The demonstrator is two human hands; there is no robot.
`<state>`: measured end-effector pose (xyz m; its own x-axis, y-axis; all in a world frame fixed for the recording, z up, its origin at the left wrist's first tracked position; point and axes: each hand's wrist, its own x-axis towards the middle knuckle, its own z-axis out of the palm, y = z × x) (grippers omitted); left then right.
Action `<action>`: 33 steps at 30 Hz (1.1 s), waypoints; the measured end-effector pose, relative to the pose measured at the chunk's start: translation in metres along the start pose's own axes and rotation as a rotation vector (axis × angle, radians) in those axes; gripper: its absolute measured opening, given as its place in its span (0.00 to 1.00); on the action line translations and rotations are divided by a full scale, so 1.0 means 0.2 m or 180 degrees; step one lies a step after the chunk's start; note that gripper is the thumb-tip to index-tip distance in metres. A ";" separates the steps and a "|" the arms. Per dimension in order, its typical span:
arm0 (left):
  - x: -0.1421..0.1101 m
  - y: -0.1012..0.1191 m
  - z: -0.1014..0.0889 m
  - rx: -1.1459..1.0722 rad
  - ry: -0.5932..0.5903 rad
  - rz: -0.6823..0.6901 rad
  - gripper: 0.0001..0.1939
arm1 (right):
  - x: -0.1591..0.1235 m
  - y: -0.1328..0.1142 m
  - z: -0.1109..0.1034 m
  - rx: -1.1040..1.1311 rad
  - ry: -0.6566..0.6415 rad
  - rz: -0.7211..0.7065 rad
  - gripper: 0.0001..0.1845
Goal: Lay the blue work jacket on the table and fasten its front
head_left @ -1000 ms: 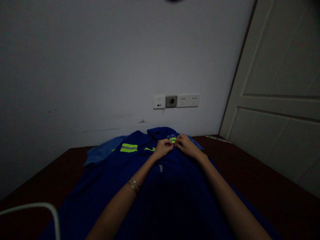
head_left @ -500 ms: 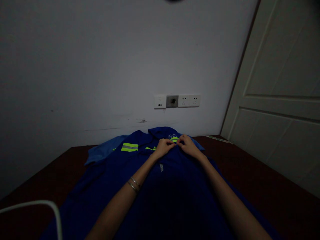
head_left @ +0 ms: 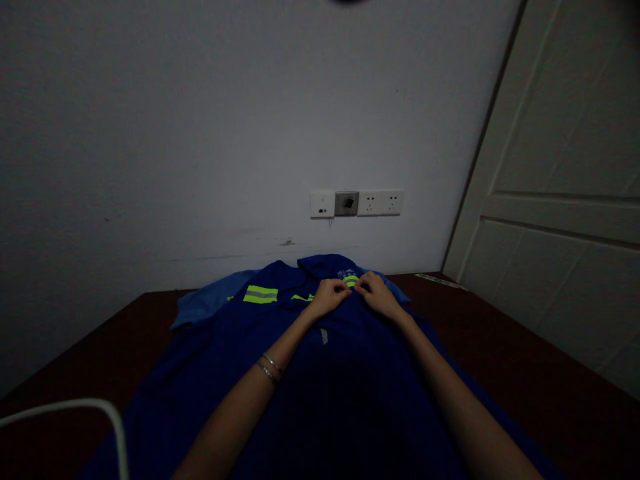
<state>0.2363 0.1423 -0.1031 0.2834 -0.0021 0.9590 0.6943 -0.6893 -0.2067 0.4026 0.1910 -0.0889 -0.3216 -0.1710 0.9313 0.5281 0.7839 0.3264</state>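
A dark blue work jacket (head_left: 240, 353) with yellow-green reflective strips lies spread before me, its collar toward the wall. My left hand (head_left: 330, 295) is closed in a pinch on its upper chest, near the reflective strip (head_left: 351, 281) below a small printed logo. Just right of that strip, my right hand (head_left: 375, 293) pinches the same cloth, fingertips a short way from the left ones. What exactly lies between the fingertips is too small and dark to make out. A small grey tag (head_left: 324, 336) shows on the cloth below my left hand.
A lighter blue garment (head_left: 207, 300) lies under the jacket on the dark red surface (head_left: 115, 333). Behind stands a wall with a row of sockets (head_left: 370, 203). A white panelled door (head_left: 560, 200) is at right, a white cable (head_left: 75, 404) at lower left.
The fingertips of my two hands have come slightly apart. Otherwise the hands and jacket stay nearly in place, and the view has shifted a little.
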 end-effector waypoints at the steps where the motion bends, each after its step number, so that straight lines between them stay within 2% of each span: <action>1: 0.00 0.00 0.00 -0.0028 0.0014 0.0034 0.07 | 0.00 0.00 0.01 0.0025 0.0033 0.0001 0.07; 7: 0.00 -0.01 0.00 -0.0241 0.0110 0.0155 0.07 | 0.01 0.02 0.03 0.0329 0.0225 -0.0009 0.06; 10: -0.01 -0.01 0.00 -0.0240 0.0147 0.0185 0.07 | 0.01 0.02 0.01 0.0409 0.0142 -0.0133 0.07; 17: -0.02 0.00 -0.01 0.0004 -0.0079 0.0213 0.06 | 0.00 -0.07 -0.10 -0.0392 -0.0239 -0.0787 0.07; 21: -0.02 0.00 -0.01 0.0161 -0.0112 0.0263 0.07 | -0.01 -0.13 -0.12 -0.0734 -0.0284 -0.0906 0.08; 24: -0.02 0.00 -0.02 0.0173 -0.0125 0.0303 0.07 | -0.02 -0.13 -0.11 -0.0685 -0.0241 -0.0813 0.09; 33: -0.02 0.04 -0.02 0.0160 -0.0101 0.0232 0.05 | -0.01 -0.02 -0.02 0.0174 0.0233 -0.0092 0.06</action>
<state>0.2387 0.1332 -0.1081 0.3547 -0.0273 0.9346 0.7032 -0.6510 -0.2859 0.4042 0.1853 -0.0922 -0.2766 -0.2357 0.9316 0.4752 0.8090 0.3458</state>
